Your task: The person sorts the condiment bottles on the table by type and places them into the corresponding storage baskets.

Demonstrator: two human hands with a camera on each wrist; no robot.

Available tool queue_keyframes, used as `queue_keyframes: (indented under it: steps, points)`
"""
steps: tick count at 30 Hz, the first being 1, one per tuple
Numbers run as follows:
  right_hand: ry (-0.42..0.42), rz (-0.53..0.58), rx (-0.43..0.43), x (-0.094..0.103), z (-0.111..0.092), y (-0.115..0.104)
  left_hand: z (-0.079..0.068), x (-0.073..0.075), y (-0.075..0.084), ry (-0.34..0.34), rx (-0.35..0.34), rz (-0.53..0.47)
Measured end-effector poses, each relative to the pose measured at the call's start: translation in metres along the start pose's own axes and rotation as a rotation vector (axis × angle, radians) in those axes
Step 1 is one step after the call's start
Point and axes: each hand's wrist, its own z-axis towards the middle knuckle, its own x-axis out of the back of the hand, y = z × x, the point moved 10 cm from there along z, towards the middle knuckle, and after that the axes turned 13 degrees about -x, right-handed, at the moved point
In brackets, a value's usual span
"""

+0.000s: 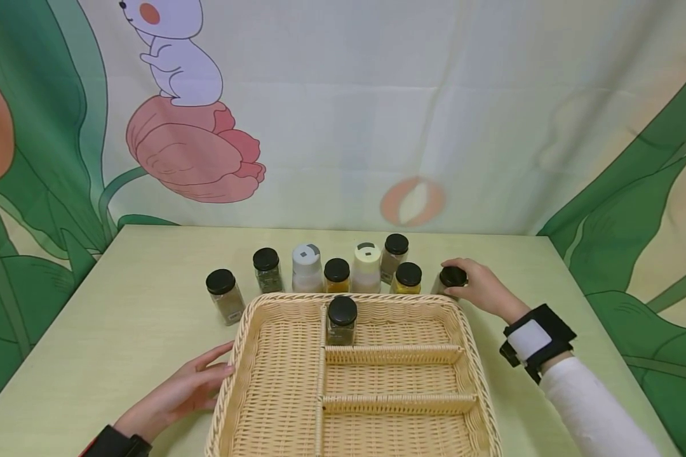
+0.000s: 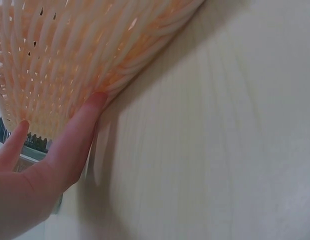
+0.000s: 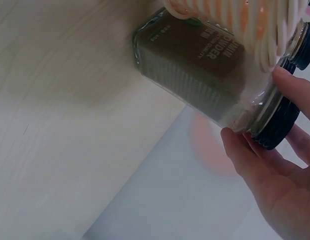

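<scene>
My right hand (image 1: 483, 290) grips a glass spice jar of brown powder (image 3: 195, 70) near its black lid, thumb and fingers on opposite sides. In the head view its lid (image 1: 453, 275) shows just beyond the basket's far right corner. My left hand (image 1: 183, 388) touches the left wall of a wicker basket (image 1: 297, 297) with its fingers fairly straight; the left wrist view shows the fingertips against the weave. A black-lidded jar (image 1: 342, 324) stands inside the basket, in the far right compartment.
Behind the basket stand a green-filled jar (image 1: 267, 271), two white-bodied shakers (image 1: 307, 270), two yellow-filled jars (image 1: 337, 276) and a brown-filled jar (image 1: 394, 259). Another jar (image 1: 226, 298) stands left of it. A printed curtain (image 1: 343, 127) hangs behind the table (image 1: 148, 285).
</scene>
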Motion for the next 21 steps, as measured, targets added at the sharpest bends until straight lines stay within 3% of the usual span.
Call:
queue_keyframes:
  steps: [21]
  points:
    - [0.003, -0.031, -0.022, -0.0005, -0.0011, -0.0019, 0.0008, 0.0013, -0.0006, 0.012, -0.009, 0.001]
